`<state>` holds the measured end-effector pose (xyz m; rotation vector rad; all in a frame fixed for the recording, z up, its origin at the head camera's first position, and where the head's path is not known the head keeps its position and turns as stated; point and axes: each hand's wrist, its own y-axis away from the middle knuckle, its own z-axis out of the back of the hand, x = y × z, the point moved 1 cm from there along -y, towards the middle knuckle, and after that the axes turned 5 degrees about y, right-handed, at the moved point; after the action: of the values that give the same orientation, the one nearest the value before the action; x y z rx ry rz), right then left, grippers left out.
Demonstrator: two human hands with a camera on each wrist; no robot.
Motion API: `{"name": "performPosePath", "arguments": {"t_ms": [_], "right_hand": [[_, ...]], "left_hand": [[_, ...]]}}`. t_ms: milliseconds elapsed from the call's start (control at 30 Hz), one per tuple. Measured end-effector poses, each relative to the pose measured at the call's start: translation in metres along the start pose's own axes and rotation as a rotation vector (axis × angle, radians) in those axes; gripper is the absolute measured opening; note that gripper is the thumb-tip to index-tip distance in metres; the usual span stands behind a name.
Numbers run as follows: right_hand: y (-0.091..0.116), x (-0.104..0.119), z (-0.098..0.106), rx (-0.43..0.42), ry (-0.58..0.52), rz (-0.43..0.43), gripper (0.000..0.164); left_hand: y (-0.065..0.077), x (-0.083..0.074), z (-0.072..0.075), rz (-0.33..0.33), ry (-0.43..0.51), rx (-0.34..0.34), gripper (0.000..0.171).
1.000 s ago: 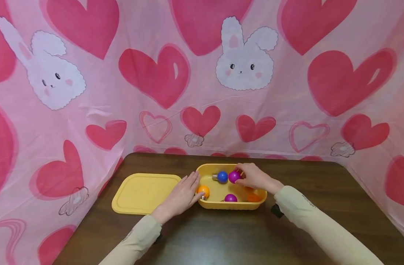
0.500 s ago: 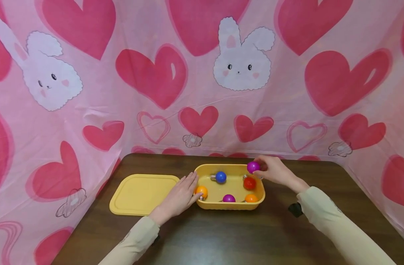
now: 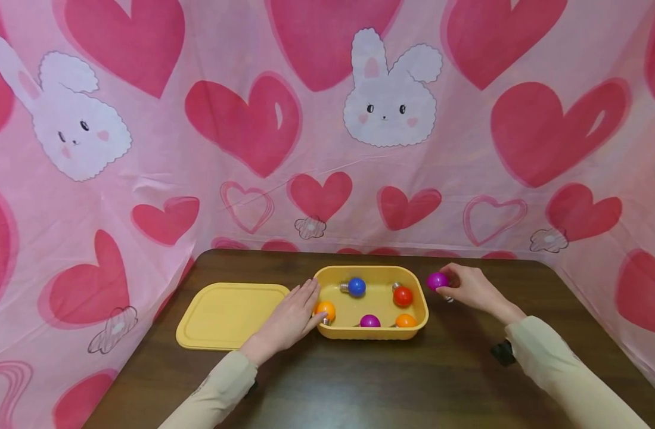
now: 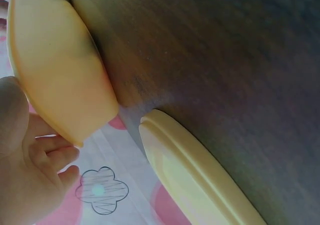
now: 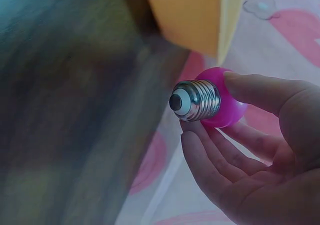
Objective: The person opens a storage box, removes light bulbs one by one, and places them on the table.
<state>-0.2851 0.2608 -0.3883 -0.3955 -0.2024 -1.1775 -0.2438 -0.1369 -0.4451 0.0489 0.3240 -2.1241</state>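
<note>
My right hand (image 3: 474,290) pinches a purple light bulb (image 3: 437,281) between thumb and fingers, just right of a yellow plastic box (image 3: 370,333). In the right wrist view its metal screw base (image 5: 197,100) points away from the palm. My left hand (image 3: 289,319) rests on the box's left rim with fingers straight, the thumb beside an orange bulb (image 3: 325,310) inside. Also in the box lie a blue bulb (image 3: 357,287), a red bulb (image 3: 403,297), another purple bulb (image 3: 370,321) and a second orange bulb (image 3: 406,320), the front ones partly hidden by the wall.
A flat yellow lid (image 3: 230,316) lies on the dark wooden table (image 3: 359,387), left of the box and partly behind my left forearm. Pink cloth (image 3: 327,149) with hearts and rabbits hangs behind the table and along its sides.
My right hand has lifted the purple bulb out of the box, over its right rim, and down toward the table on the right. The left hand has stayed on the rim.
</note>
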Motion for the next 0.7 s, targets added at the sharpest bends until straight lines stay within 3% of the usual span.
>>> {"name": "performPosePath", "arguments": {"t_ms": [367,700], "right_hand": [[0.011,-0.026,-0.009,0.029,0.009,-0.046,0.039],[0.016,-0.037,-0.017,0.081,0.026,-0.096,0.040]], "left_hand": [[0.000,0.001,-0.001,0.010,0.025,0.010,0.071],[0.000,0.001,0.000,0.004,0.024,0.008,0.071]]}}
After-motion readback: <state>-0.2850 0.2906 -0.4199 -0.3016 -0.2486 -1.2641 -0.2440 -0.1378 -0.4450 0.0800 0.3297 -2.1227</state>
